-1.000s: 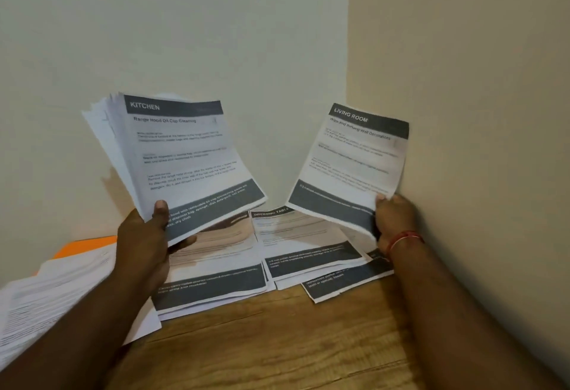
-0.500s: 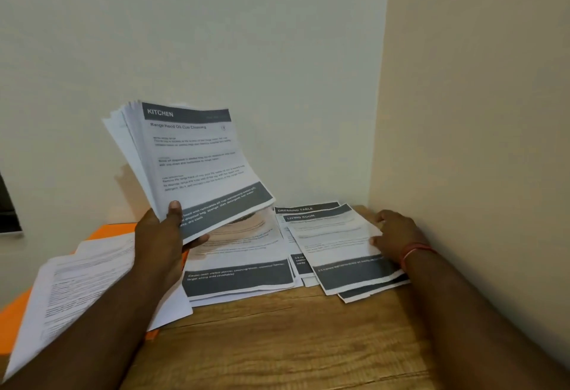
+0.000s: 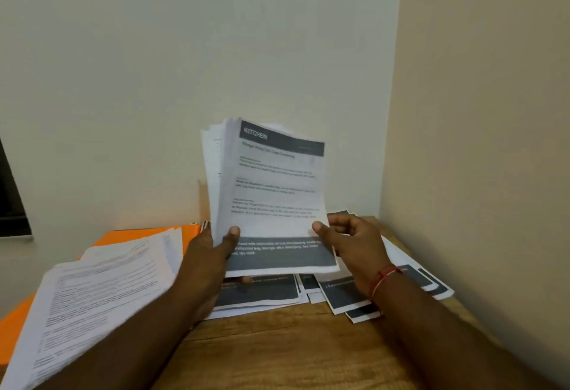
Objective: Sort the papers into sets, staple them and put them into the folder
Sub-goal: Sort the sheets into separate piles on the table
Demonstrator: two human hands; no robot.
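Note:
A stack of papers (image 3: 274, 186) headed KITCHEN stands upright above the desk. My left hand (image 3: 212, 251) grips its lower left edge, thumb on the front sheet. At the lower right edge of the front sheet my right hand (image 3: 351, 244) pinches it with thumb and fingers. Sorted sheets with dark bands lie flat below: one pile (image 3: 259, 295) under the stack and another pile (image 3: 410, 278) by the right wall. An orange folder (image 3: 138, 235) lies at the left, mostly under loose printed pages (image 3: 98, 291).
The wooden desk (image 3: 293, 346) sits in a corner, with a white wall behind and a beige wall (image 3: 478, 143) close on the right. A dark window edge (image 3: 12, 198) shows at far left.
My right hand laid the LIVING ROOM sheet on the right-hand pile, then came up to the held stack's right edge. The stack moved right, toward the middle of the view.

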